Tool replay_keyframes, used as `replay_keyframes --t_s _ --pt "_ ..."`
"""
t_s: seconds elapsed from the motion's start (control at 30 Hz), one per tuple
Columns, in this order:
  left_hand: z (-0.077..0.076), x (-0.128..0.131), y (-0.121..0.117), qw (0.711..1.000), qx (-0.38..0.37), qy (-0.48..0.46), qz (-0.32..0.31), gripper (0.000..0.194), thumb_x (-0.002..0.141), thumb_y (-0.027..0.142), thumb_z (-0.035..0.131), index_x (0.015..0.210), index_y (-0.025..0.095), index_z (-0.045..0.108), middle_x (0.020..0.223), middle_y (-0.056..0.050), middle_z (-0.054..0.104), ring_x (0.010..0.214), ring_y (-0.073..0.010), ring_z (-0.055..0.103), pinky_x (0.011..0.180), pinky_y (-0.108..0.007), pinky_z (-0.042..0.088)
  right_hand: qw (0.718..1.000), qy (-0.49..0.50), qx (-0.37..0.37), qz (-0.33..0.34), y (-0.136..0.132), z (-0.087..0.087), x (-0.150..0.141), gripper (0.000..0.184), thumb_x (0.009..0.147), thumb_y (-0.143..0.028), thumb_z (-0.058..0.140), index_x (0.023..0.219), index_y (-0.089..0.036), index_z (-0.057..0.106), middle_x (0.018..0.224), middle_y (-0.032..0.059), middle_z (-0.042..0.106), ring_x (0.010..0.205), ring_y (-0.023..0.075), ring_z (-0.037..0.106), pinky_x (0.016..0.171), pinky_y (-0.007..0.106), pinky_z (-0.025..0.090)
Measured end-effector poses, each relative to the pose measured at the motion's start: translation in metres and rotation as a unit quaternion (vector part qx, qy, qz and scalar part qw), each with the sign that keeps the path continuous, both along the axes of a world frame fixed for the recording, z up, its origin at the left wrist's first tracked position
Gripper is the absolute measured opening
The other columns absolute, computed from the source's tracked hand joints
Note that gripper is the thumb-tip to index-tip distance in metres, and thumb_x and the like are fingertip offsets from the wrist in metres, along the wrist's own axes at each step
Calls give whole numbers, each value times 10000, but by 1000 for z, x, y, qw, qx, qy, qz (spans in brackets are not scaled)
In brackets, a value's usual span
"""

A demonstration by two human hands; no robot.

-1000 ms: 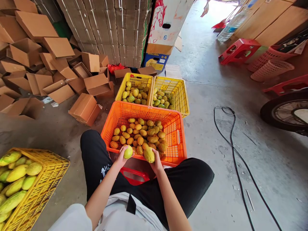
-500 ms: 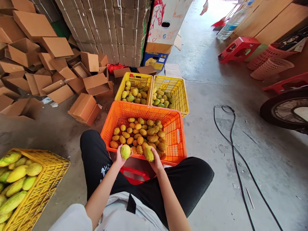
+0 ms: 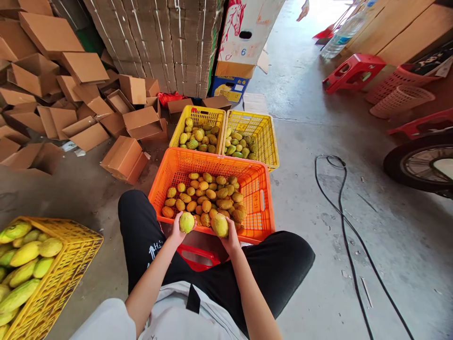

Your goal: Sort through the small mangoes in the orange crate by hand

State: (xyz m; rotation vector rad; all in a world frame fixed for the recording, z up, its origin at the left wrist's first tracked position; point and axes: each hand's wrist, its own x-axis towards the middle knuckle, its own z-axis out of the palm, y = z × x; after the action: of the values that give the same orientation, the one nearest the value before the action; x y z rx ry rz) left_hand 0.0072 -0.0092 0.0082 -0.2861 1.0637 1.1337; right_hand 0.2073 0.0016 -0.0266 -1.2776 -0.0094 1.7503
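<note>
Over the near rim of an orange plastic crate [image 3: 264, 231], I hold one fruit in each hand. My left hand [image 3: 176, 232] is closed around a roundish yellow-green fruit [image 3: 186, 222]. A somewhat larger, oval, dull yellow-green fruit [image 3: 220, 225] is gripped in my right hand [image 3: 231, 238]. The two fruits are apart from each other. Below and beyond my hands, the crate holds many yellow to orange-brown oval fruits [image 3: 203, 193], thickest at its middle and right.
Behind stand two yellow crates [image 3: 179, 118] [image 3: 271, 141] with greener fruit. Another yellow crate [image 3: 76, 250] of long yellow-green fruit is at left. Cardboard boxes [image 3: 122, 158] pile up left. A black cable [image 3: 341, 212], red stool [image 3: 354, 71] and wheel [image 3: 421, 163] are on the right.
Both fruits have turned slightly in my hands, the right one showing a rounder, paler side. My hands have barely shifted, and the crates are unchanged.
</note>
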Motion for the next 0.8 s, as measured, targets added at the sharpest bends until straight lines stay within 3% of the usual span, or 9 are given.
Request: replay_keyframes --t_s 0.17,0.33,0.57,0.8 --pt "-6 2 -2 998 32 57 -9 144 879 296 678 919 167 628 820 -73 739 746 -207 737 777 -369 632 1000 -3 -20 -16 0 0 1 364 711 -518 744 946 -243 699 847 49 774 999 346 746 790 469 643" --pt "-10 1 -4 997 51 64 -16 246 766 257 807 914 173 629 854 -75 734 897 -259 750 872 -430 617 1000 -7 -8 8 -2 0 1 464 670 -560 812 996 -248 703 967 47 778 988 325 739 773 451 645" --pt "-13 1 -5 996 52 72 -18 193 780 242 757 909 172 632 847 -64 737 868 -247 759 818 -392 637 997 -26 59 31 -5 3 -1 447 675 -513 822 1035 -273 712 1047 -5 775 1043 257 714 852 383 630" --pt "-13 2 -6 995 61 72 -27 295 705 202 770 936 184 588 857 -57 717 912 -269 760 859 -422 622 1000 -3 5 28 -1 -3 0 403 707 -579 720 924 -239 721 903 50 791 963 310 750 823 433 627"
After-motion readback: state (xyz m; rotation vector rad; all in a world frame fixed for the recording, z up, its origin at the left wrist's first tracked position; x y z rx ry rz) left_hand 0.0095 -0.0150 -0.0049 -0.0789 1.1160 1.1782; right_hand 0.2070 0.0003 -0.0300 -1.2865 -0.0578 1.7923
